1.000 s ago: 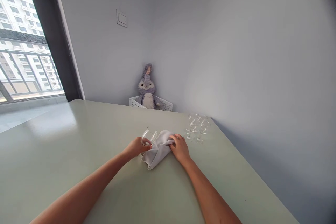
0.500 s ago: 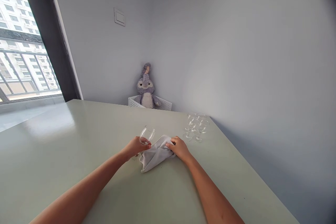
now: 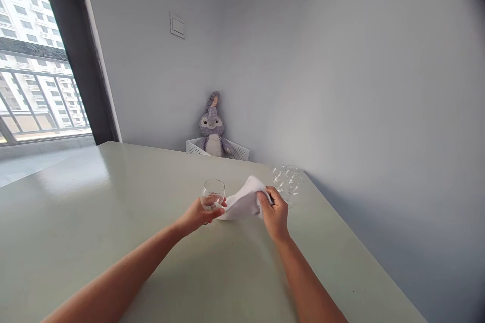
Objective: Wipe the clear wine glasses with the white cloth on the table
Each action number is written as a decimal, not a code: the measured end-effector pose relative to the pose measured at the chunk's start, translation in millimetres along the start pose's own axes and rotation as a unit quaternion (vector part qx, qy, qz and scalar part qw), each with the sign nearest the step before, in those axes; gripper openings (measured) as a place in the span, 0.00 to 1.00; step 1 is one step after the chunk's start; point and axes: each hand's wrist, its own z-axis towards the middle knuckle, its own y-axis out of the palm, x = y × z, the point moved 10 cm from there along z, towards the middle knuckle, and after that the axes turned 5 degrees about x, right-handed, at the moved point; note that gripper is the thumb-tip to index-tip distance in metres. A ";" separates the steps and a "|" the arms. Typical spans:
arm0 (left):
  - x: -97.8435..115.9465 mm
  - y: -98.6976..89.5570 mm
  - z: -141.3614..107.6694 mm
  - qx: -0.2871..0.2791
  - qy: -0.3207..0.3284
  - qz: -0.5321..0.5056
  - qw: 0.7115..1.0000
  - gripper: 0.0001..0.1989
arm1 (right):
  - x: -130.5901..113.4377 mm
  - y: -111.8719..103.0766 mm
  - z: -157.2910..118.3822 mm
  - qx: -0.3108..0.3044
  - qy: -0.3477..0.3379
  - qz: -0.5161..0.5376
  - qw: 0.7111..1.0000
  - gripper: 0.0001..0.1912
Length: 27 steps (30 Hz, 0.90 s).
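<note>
Centre of frame: we have the glass (image 3: pixel 212 193) in our left hand (image 3: pixel 197 216), fingers closed round its lower part, bowl mouth up; whether the foot touches the table (image 3: pixel 170 267) we cannot tell. Our right hand (image 3: pixel 276 216), right of centre, pinches the cloth (image 3: pixel 242 203) in a firm grip. Key relation: cloth lies between the hands, its long axis slanting from the right grip down-left to the left fingertips, just beside the glass. More glasses (image 3: pixel 280 177) stand beyond the right hand.
</note>
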 end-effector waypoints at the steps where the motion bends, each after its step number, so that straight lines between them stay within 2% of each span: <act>1: 2.2 3.9 -1.4 -0.006 0.010 0.006 1.000 0.20 | 0.4 -1.1 -0.1 0.004 0.010 0.009 1.000 0.09; 6: -8.6 17.1 -1.8 -0.005 0.010 0.035 0.999 0.27 | 1.6 8.4 -5.1 -0.020 0.076 0.100 0.992 0.12; 9: -15.2 21.3 -1.3 -0.004 0.001 0.026 1.000 0.30 | 1.2 21.2 -10.7 -0.063 0.125 0.191 0.972 0.12; 11: -12.2 22.7 -3.2 -0.015 -0.001 0.007 1.000 0.27 | 3.9 27.3 -13.8 -0.094 0.164 0.254 0.949 0.13; 14: 3.7 26.2 -10.6 -0.064 0.005 -0.024 0.998 0.16 | 11.9 26.7 -15.1 -0.121 0.214 0.316 0.916 0.15; 17: 22.0 31.9 -21.5 -0.120 0.015 -0.043 0.992 0.13 | 16.3 22.5 -14.4 -0.151 0.226 0.320 0.907 0.19; 19: 29.7 42.0 -29.6 -0.167 0.023 -0.040 0.985 0.13 | 13.3 28.0 -17.5 -0.201 0.222 0.312 0.901 0.22; 21: 31.8 57.3 -38.2 -0.224 0.028 -0.028 0.974 0.14 | 9.1 36.4 -21.8 -0.250 0.218 0.309 0.891 0.23; 23: 31.4 68.6 -43.6 -0.260 0.032 -0.024 0.965 0.15 | 8.5 41.1 -22.0 -0.270 0.214 0.304 0.888 0.23; 25: 30.6 70.2 -43.2 -0.259 0.032 -0.030 0.965 0.15 | 13.6 39.1 -16.5 -0.255 0.215 0.299 0.894 0.21; 27: 31.0 60.7 -38.1 -0.226 0.029 -0.035 0.973 0.15 | 23.1 31.4 -8.0 -0.214 0.228 0.301 0.901 0.18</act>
